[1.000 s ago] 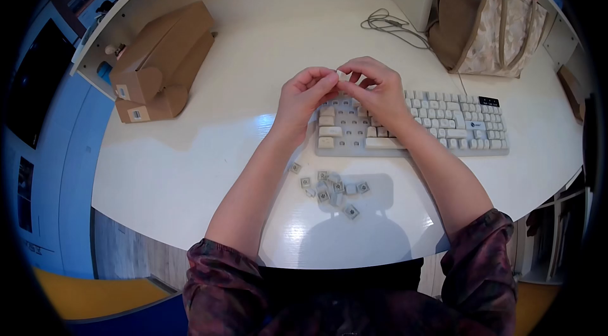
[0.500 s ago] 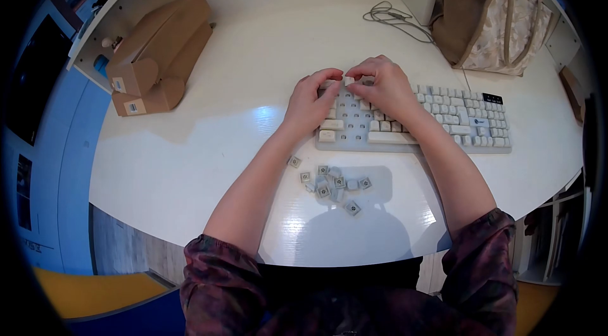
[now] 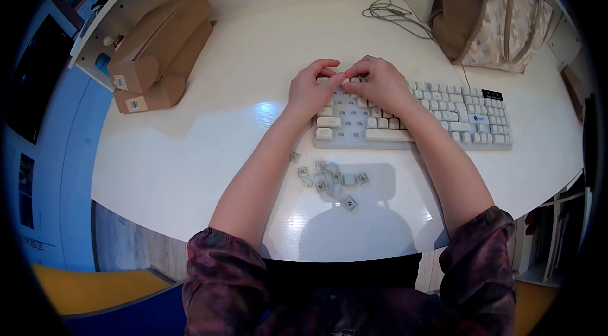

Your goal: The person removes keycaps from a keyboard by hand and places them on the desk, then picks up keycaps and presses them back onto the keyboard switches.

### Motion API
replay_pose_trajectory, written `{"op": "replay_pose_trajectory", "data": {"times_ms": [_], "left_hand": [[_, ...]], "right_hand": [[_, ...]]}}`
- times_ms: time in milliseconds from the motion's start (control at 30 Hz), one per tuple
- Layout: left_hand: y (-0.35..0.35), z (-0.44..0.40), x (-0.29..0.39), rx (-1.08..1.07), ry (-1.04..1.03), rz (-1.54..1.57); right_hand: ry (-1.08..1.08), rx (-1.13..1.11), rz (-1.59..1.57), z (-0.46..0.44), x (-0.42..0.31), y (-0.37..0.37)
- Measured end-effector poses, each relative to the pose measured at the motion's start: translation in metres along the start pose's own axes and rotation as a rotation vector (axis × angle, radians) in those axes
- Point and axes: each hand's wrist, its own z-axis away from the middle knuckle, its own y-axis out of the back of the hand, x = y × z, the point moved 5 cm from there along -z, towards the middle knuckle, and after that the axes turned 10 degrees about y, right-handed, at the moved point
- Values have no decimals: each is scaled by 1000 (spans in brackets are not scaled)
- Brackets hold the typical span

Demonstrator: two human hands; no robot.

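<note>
A white keyboard (image 3: 392, 145) lies on the desk, with a patch of bare switches showing on its left part. Over its upper left corner my right hand (image 3: 383, 86) pinches a small pale keycap (image 3: 346, 81), mostly covered by the fingertips. My left hand (image 3: 311, 88) is just beside it. Its thumb reaches to the right fingertips at the keycap, while the bent index finger is lifted apart from the thumb. Whether the keycap is seated on a switch is hidden. In front of the keyboard lie several loose keycaps (image 3: 336, 177), some with their hollow undersides up.
Brown cardboard boxes (image 3: 161, 51) lean at the desk's left back. A coiled grey cable (image 3: 396, 14) rests at the back, near a brown and patterned fabric bag (image 3: 500, 25) on the right. The white desk (image 3: 190, 165) has a curved front edge.
My left thumb has moved up and right to the right fingertips, and the left index finger has lifted. My right hand stays at the keycap. The whole view has shifted slightly.
</note>
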Motion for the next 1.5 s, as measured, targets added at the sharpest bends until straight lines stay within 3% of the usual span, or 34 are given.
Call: {"op": "replay_pose_trajectory", "data": {"times_ms": [267, 400, 600, 1000, 1500], "left_hand": [[2, 9, 13, -174, 55, 168], [1, 8, 11, -156, 36, 137], [2, 10, 14, -144, 24, 124], [-2, 10, 13, -145, 48, 96], [-6, 3, 7, -143, 67, 33]], "right_hand": [[-5, -15, -111, -1, 7, -3], [-101, -51, -243, -4, 15, -6], [-123, -6, -95, -4, 9, -4], [-32, -47, -254, -11, 21, -13], [-47, -2, -122, -11, 16, -13]]}}
